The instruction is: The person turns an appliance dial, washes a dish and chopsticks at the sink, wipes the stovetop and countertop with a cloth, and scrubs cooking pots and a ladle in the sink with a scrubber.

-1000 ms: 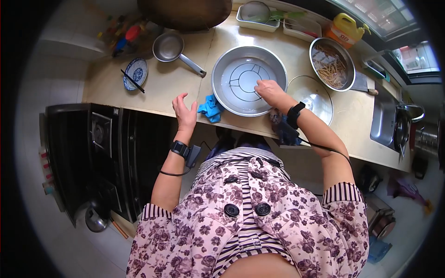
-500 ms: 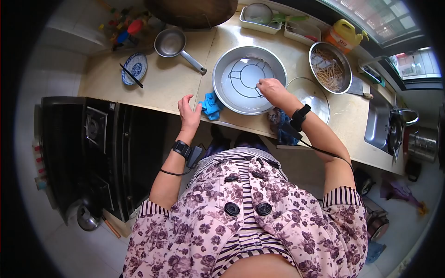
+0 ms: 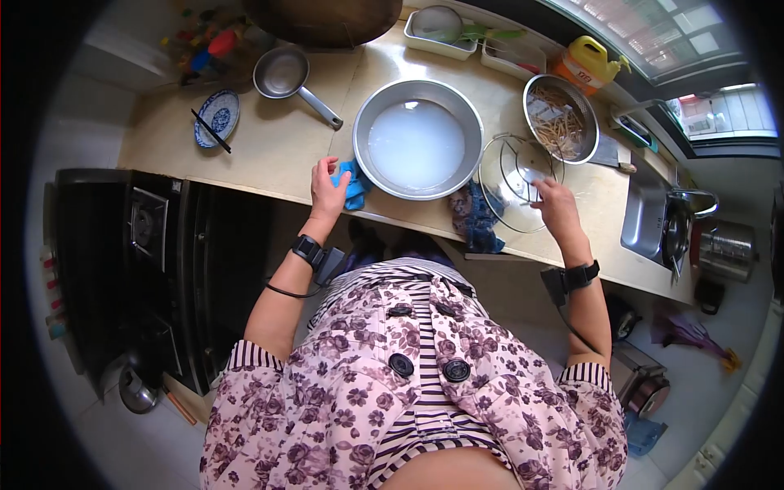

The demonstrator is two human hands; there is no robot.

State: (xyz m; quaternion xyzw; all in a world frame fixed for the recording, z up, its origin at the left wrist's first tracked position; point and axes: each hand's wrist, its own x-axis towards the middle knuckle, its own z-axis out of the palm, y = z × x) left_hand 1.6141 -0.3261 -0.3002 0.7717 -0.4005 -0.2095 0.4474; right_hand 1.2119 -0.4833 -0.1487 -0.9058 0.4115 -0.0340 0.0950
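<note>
A round metal pan (image 3: 418,193) holding cloudy whitish liquid stands on the counter before me. My right hand (image 3: 557,206), to the right of the pan, pinches a thin wire rack (image 3: 517,173). The rack is over the glass lid (image 3: 508,214); I cannot tell whether they touch. My left hand (image 3: 327,191) has its fingers apart and slightly curled beside a blue cloth (image 3: 354,189) at the pan's left. Thumb and cloth overlap in view; contact is unclear.
A dark patterned cloth (image 3: 476,220) hangs at the counter edge. A strainer pan (image 3: 592,139) of brown strips sits right, near the sink (image 3: 641,220). A saucepan (image 3: 282,73) and a plate with chopsticks (image 3: 220,114) are left. An oil jug (image 3: 590,61) stands behind.
My right hand has lifted the wire rack out of the pan and carried it right, over the glass lid. My left hand has come closer to the blue cloth. The view has shifted slightly.
</note>
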